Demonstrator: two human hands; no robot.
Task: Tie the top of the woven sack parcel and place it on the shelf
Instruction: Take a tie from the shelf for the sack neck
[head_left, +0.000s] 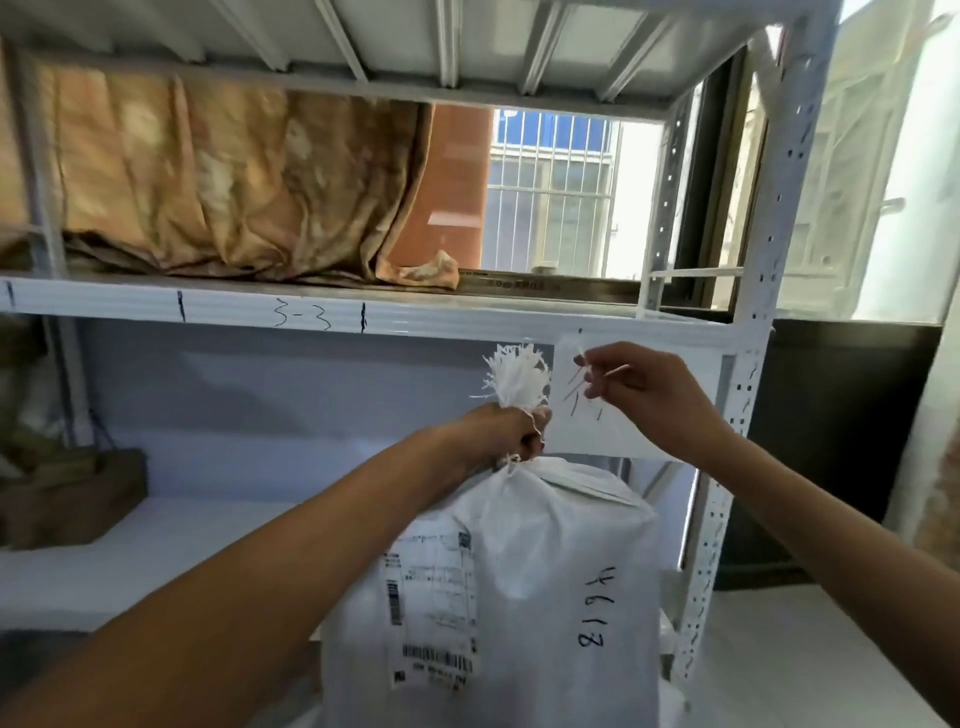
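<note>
A white woven sack parcel (550, 582) hangs in front of me, with a shipping label and black handwritten digits on its side. My left hand (511, 434) grips its gathered neck, and a frayed white tuft (517, 379) sticks up above the fist. My right hand (641, 384) is up and to the right of the neck, pinching thin white strands (584, 382) that run back toward the neck. The white metal shelf (311, 314) marked "3-3" crosses just above and behind both hands.
A brown crumpled cloth (218, 187) fills the upper shelf's left part. A dark brown box (67, 496) sits at the left of the lower shelf board (171, 545). The perforated white upright (743, 395) stands right of the sack. A barred window (550, 192) lies behind.
</note>
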